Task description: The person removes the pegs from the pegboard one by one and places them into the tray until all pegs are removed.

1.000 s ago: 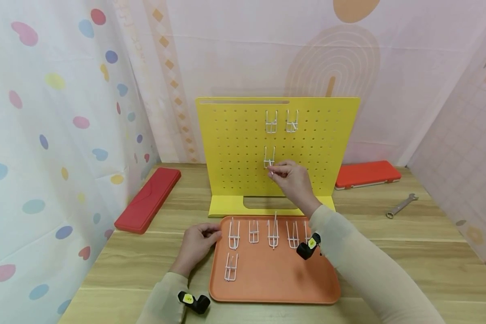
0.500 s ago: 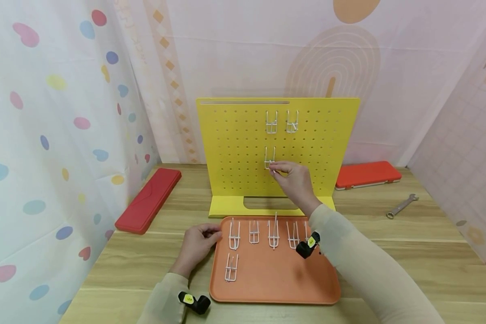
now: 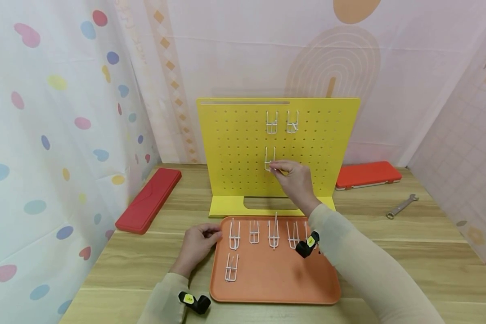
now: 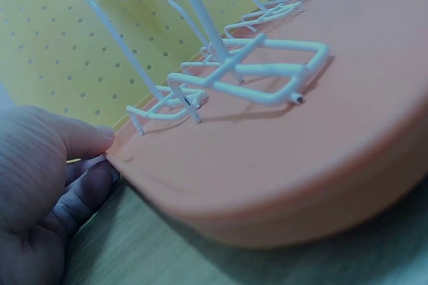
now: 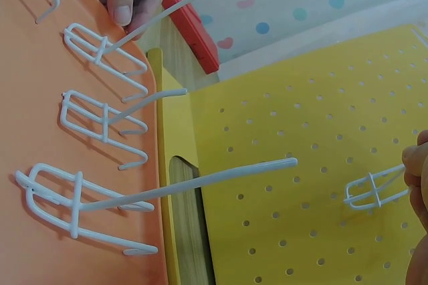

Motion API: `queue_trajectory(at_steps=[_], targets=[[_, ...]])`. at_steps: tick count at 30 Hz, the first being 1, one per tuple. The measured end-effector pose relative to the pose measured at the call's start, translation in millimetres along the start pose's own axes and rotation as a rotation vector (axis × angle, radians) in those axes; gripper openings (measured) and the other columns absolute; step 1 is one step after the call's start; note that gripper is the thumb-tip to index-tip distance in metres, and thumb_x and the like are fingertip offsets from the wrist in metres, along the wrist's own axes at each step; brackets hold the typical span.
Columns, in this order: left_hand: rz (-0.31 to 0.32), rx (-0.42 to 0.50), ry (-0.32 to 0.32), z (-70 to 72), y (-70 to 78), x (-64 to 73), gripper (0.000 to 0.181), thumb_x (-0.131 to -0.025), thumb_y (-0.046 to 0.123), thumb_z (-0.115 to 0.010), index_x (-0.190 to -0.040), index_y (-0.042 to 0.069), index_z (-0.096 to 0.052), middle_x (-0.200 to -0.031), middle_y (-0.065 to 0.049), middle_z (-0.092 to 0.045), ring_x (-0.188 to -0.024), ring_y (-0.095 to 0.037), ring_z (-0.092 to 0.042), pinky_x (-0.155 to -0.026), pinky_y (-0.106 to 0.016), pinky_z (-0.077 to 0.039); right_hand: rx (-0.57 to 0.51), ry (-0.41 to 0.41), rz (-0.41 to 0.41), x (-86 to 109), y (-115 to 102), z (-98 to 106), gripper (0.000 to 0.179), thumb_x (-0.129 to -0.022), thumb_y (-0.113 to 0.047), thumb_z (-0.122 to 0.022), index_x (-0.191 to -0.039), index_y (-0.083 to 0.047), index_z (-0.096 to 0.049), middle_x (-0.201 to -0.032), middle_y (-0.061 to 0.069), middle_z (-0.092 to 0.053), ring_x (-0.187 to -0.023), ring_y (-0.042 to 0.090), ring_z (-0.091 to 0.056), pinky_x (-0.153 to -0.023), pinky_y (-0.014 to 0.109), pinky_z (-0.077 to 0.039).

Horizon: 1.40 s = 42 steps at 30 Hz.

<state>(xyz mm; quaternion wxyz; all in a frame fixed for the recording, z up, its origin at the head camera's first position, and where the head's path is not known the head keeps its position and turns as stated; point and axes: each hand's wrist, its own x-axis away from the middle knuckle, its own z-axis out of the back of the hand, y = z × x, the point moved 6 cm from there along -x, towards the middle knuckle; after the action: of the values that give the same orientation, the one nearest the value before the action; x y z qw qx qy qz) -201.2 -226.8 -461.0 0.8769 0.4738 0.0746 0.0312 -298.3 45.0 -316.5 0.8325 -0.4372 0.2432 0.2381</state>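
My right hand [image 3: 294, 180] pinches the prong of a white wire pegboard hook [image 3: 266, 155] against the yellow pegboard [image 3: 235, 144]. The hook's two upper wires lie at the holes; whether they are seated I cannot tell, and the fingers cover part of its lower end. At the left rim of the orange tray [image 3: 275, 288], my left hand [image 3: 200, 245] grips the edge, thumb [image 4: 90, 141] above and fingers below. Several more white hooks, such as this one [image 5: 100, 201], lie on the tray, prongs pointing up. The right sleeve partly hides one of them.
Two hooks [image 3: 272, 126] hang near the board's top. A dark red case [image 3: 149, 200] lies on the table at left. On the right are an orange-red case [image 3: 366, 174] and a wrench [image 3: 402, 206]. Patterned curtains [image 3: 243, 49] stand behind.
The hook in my right hand has shifted slightly downward on the board, and the fingertips now cover more of its prong. My left hand and the tray stay put.
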Motion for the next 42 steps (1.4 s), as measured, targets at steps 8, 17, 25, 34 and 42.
queue_trajectory(at_steps=[8, 17, 25, 34, 42], targets=[[-0.001, 0.003, 0.001, -1.0, -2.3, -1.6, 0.012, -0.083, 0.010, -0.075, -0.095, 0.009, -0.076, -0.082, 0.001, -0.069, -0.076, -0.012, -0.061, -0.067, -0.025, -0.049, 0.037, 0.022, 0.038, -0.3, -0.7, 1.3, 0.017, -0.084, -0.011, -0.074, -0.101, -0.011, -0.077, -0.100, 0.000, -0.073, -0.095, 0.014, -0.068, -0.079, 0.034, -0.054], [-0.004, 0.016, -0.001, -1.6, -3.1, -2.2, 0.012, -0.083, 0.009, -0.075, -0.094, 0.009, -0.076, -0.081, 0.001, -0.069, -0.075, -0.011, -0.061, -0.066, -0.024, -0.049, -0.072, -0.027, 0.006, -4.1, 4.5, 1.6, 0.016, -0.085, -0.014, -0.073, -0.101, -0.011, -0.077, -0.103, 0.000, -0.072, -0.095, 0.013, -0.068, -0.073, 0.028, -0.055], [0.003, 0.018, -0.001, -0.4, -2.4, -0.7, 0.012, -0.083, 0.009, -0.075, -0.094, 0.009, -0.076, -0.081, 0.001, -0.069, -0.075, -0.012, -0.061, -0.066, -0.025, -0.049, -0.233, -0.086, -0.027, -7.6, 8.5, 1.1, 0.018, -0.086, -0.012, -0.072, -0.103, -0.006, -0.076, -0.105, 0.002, -0.071, -0.094, 0.014, -0.067, -0.073, 0.023, -0.054], [0.004, 0.010, 0.000, -0.2, -2.5, -0.7, 0.012, -0.083, 0.010, -0.076, -0.095, 0.010, -0.076, -0.082, 0.001, -0.069, -0.075, -0.011, -0.061, -0.067, -0.025, -0.049, -0.268, -0.060, -0.011, -7.7, 8.6, 2.7, 0.017, -0.086, -0.006, -0.071, -0.102, -0.004, -0.076, -0.103, 0.004, -0.072, -0.093, 0.015, -0.067, -0.074, 0.024, -0.054], [-0.030, 0.012, 0.003, 0.2, -0.7, -0.5, 0.011, -0.083, 0.008, -0.075, -0.094, 0.008, -0.076, -0.080, 0.000, -0.069, -0.072, -0.011, -0.060, -0.064, -0.023, -0.049, -0.307, -0.029, 0.001, -7.9, 7.7, 3.2, 0.016, -0.086, -0.007, -0.071, -0.100, -0.003, -0.076, -0.100, 0.005, -0.072, -0.091, 0.016, -0.068, -0.073, 0.023, -0.054]])
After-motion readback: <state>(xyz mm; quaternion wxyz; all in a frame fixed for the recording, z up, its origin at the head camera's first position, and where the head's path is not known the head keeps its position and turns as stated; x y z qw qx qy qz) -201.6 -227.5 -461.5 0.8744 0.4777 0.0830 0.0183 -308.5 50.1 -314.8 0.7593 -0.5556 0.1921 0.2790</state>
